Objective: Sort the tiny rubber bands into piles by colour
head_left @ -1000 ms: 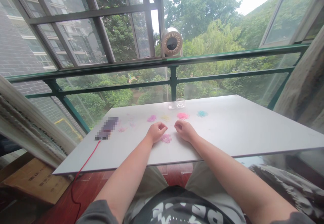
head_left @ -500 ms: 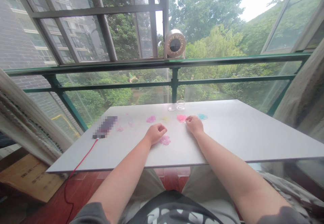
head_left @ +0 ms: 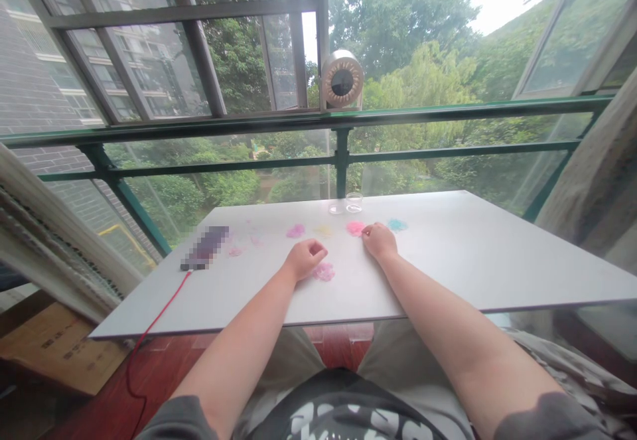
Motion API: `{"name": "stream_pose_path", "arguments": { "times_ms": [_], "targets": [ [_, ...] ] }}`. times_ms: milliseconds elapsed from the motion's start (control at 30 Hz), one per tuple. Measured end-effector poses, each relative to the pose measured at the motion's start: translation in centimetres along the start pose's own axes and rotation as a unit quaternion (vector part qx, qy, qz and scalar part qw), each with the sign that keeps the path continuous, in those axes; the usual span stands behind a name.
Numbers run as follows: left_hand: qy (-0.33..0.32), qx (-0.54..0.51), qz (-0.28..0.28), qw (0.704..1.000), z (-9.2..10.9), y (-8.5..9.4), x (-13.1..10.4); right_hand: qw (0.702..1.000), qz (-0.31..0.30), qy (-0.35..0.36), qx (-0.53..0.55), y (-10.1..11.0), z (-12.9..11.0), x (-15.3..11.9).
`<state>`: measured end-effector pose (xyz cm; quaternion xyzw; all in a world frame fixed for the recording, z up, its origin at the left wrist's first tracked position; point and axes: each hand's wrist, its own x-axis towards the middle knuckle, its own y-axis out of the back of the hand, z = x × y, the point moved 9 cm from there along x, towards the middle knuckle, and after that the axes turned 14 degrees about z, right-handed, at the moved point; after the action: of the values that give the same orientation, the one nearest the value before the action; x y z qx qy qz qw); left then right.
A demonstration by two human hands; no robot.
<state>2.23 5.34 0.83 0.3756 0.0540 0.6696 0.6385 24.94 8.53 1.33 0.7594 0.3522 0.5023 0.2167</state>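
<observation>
My left hand [head_left: 303,259] rests over the middle of the white table [head_left: 448,261], its thumb and fingertips pinched together. Just beside and partly beneath it lies a pile of small pink-purple pieces [head_left: 325,272]. My right hand [head_left: 380,241] pinches at the edge of a bright pink pile [head_left: 355,228]. Anything in either pinch is too small to make out. Beyond the hands, a purple pile [head_left: 295,231] and a pale yellow pile [head_left: 324,231] form a row with the bright pink one. To the right of my right hand sits a blue pile [head_left: 397,225].
Two clear round containers [head_left: 353,206] stand near the table's far edge. At the left are a pixelated dark device [head_left: 206,247] with a red cable [head_left: 166,305] and faint pinkish pieces [head_left: 235,251]. A green railing [head_left: 223,131] and window lie behind.
The view has tilted slightly, so everything sits a little higher in the picture. Both hands keep nearly the same pose and place by the piles.
</observation>
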Motion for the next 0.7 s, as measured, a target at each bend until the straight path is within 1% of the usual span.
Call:
{"name": "stream_pose_path", "arguments": {
  "times_ms": [467,700],
  "targets": [
    [0.001,-0.003,0.004,1.000,0.07,0.14,-0.09,1.000,-0.016,-0.007,0.016,-0.19,0.28,-0.36],
    [-0.001,-0.007,0.007,1.000,0.34,0.28,-0.13,0.999,-0.001,-0.012,0.039,0.53,0.09,-0.51]
  ]
}}
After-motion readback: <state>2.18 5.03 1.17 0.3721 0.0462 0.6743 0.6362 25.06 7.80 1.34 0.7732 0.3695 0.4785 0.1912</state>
